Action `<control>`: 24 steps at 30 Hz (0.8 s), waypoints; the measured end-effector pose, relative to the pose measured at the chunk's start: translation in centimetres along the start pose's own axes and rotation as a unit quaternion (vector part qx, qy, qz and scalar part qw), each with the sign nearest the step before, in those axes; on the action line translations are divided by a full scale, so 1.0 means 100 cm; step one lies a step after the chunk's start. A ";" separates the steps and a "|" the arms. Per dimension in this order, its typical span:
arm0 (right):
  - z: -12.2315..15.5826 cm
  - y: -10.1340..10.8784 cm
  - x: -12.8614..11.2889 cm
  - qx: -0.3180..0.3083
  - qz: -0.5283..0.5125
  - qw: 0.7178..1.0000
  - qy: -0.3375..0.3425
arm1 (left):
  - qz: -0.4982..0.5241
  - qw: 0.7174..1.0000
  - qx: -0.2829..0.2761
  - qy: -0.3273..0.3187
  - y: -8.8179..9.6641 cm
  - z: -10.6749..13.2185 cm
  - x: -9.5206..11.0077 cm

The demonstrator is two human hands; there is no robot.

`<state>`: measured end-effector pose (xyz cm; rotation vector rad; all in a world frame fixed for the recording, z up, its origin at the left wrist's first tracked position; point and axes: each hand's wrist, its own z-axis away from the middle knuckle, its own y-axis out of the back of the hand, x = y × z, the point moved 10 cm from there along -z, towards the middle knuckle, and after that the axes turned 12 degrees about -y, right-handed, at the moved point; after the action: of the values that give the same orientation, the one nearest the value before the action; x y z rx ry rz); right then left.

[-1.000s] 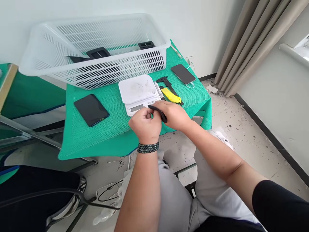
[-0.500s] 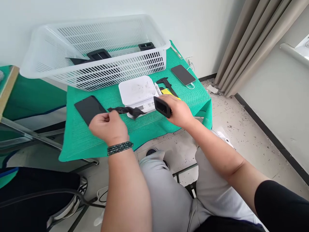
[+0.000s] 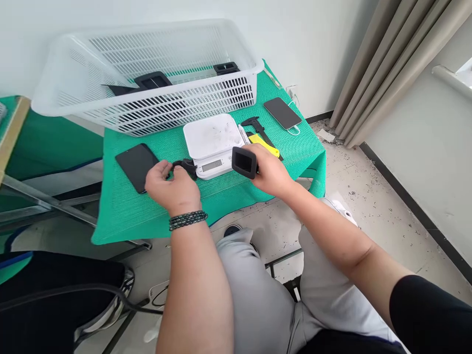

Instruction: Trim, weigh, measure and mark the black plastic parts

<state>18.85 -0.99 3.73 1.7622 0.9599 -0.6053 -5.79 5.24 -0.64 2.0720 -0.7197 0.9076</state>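
My right hand grips a black hollow part with a rounded rectangular opening, its open end turned towards me. The rest of that part is hidden behind the fingers. At the left, my left hand has its fingers curled around a crumpled black cloth strip, which bunches beside the scale. A white kitchen scale lies between the hands, with dark specks on its pan. A dark smartphone rests on the green cloth behind my left hand.
A white perforated basket with several black parts stands at the back. Right of the scale are a marker, a black caliper and a yellow-handled tool. A second phone lies plugged into a white cable. Someone's dark clothing shows at lower left.
My left hand has shifted slightly right and up, and its fingers have spread a little. The black cloth strip has gone from stretched across the scale's front to bunched beside it. The hollow part has turned slightly.
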 end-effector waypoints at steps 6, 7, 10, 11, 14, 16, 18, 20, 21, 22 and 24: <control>0.002 -0.001 0.005 0.000 -0.020 1.000 -0.014 | -0.027 0.999 -0.021 -0.010 -0.002 0.009 0.029; 0.002 -0.001 0.006 -0.002 -0.022 1.000 -0.020 | -0.044 0.998 -0.041 -0.012 -0.005 0.010 0.031; 0.002 0.000 0.008 -0.002 -0.031 0.999 -0.028 | -0.086 0.991 -0.106 0.002 -0.014 0.014 0.029; 0.002 0.002 0.008 0.000 -0.033 0.999 -0.026 | -0.094 0.988 -0.119 0.006 -0.015 0.015 0.028; 0.003 0.007 0.007 0.007 -0.041 0.999 -0.019 | -0.108 0.986 -0.124 0.011 -0.013 0.014 0.026; 0.004 0.008 0.006 0.006 -0.047 0.999 -0.022 | -0.117 0.985 -0.123 0.017 -0.011 0.014 0.024; 0.005 0.008 0.005 -0.001 -0.049 0.998 -0.028 | -0.125 0.985 -0.121 0.022 -0.010 0.015 0.022; 0.005 0.006 0.004 -0.006 -0.052 0.998 -0.031 | -0.125 0.985 -0.117 0.023 -0.009 0.015 0.020; 0.005 0.006 0.003 -0.006 -0.056 0.998 -0.030 | -0.125 0.986 -0.112 0.024 -0.008 0.016 0.019; 0.005 0.006 0.002 -0.007 -0.061 0.998 -0.028 | -0.125 0.986 -0.106 0.024 -0.006 0.016 0.018; 0.004 0.005 0.000 -0.006 -0.068 0.997 -0.023 | -0.126 0.987 -0.097 0.011 -0.005 0.016 0.018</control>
<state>19.32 -1.45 3.83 1.6741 1.0553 -0.7227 -3.78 3.85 -0.15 1.9237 -0.4986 0.6887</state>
